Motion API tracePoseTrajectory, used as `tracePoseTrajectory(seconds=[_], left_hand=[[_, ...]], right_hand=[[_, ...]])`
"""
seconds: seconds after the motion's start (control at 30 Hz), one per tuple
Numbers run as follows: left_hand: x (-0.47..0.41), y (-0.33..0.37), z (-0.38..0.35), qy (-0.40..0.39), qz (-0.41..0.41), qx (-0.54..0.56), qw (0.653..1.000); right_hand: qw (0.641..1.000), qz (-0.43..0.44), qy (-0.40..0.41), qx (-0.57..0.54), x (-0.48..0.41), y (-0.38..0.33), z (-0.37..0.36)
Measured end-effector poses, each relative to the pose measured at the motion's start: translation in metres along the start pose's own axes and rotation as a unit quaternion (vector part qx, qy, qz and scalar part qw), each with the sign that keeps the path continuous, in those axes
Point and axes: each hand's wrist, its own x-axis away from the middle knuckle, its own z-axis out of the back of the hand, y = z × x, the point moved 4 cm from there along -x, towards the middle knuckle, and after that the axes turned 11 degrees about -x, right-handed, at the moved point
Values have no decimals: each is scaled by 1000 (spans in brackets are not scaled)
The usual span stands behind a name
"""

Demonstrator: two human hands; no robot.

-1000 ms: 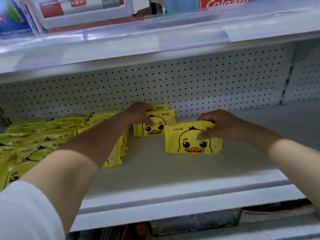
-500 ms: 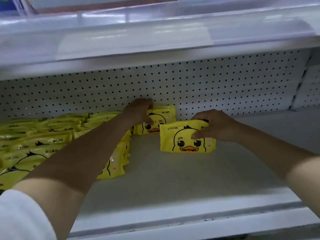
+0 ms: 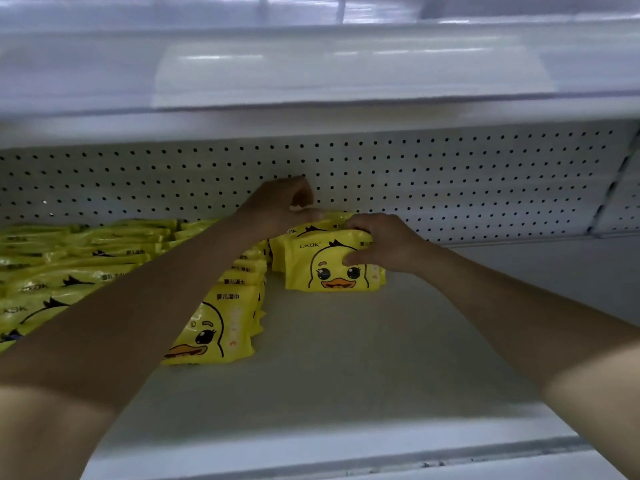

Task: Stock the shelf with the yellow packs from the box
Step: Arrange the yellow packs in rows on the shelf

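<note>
1. Right hand [image 3: 381, 245]: grasps the front duck pack [image 3: 325, 271] by its top edge, fingers curled over the top, thumb pressed on the printed face beside the duck's eye.
2. Left hand [image 3: 278, 206]: sits with fingers curled above the rear duck pack [image 3: 304, 227], a fingertip touching that pack's top; cannot tell whether gripping or merely resting.
3. Front duck pack: stands upright on the shelf deck [image 3: 346, 368], duck face toward the camera, well back on the deck, directly in front of the rear duck pack.
4. Rear duck pack: stands upright too, mostly hidden behind the front 1, close to the pegboard back panel [image 3: 467, 188].
5. Rows of duck packs [image 3: 104, 258]: fill the left part of the deck, leaning back 1 against another; nearest row ends just left of the 2 handled packs.
6. Upper shelf [image 3: 346, 74]: spans the top of the view, with a clear strip along its front edge, blurred.
</note>
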Motion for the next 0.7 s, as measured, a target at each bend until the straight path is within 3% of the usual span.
tracePoseTrajectory(seconds=[0.17, 0.4, 0.7], left_hand=[[12, -8, -13, -99, -5, -58, 993], [19, -4, -14, -56, 28, -186, 981], [31, 12, -10, -31, 69, -228, 971]], right_hand=[[998, 37, 47, 21, -22, -7, -18], [989, 68, 92, 95, -23, -5, -28], [983, 41, 115, 138, -1, -13, -13]])
